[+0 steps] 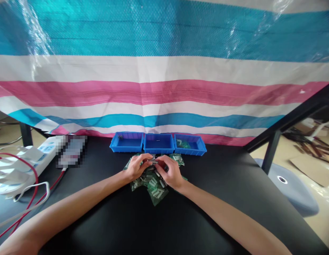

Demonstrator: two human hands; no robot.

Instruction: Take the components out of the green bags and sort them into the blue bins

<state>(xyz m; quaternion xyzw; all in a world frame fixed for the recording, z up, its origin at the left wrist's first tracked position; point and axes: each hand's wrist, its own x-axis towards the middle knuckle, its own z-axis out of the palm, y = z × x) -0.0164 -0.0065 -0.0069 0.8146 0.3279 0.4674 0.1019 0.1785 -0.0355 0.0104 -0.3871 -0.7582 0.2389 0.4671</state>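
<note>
My left hand [138, 166] and my right hand [169, 171] meet over a pile of small clear-green plastic bags [155, 191] with whitish, stick-shaped pieces inside. Thumb and fingers of each hand are closed at a small silver-grey piece [153, 161] between them; its exact kind is too small to make out. Part of the pile is hidden under both hands. Just behind them stand three blue bins in a row. A few small dark pieces lie in the left bin [127, 142], one tiny light piece in the middle bin [158, 143], and a green bag in the right bin [190, 144].
At the left lie a white power strip [45, 150] with plugs, red and white cables [37, 177], and a pixelated device [71, 150]. A striped plastic sheet [159, 92] hangs behind the black table [100, 226]. A grey stool [289, 187] stands at the right.
</note>
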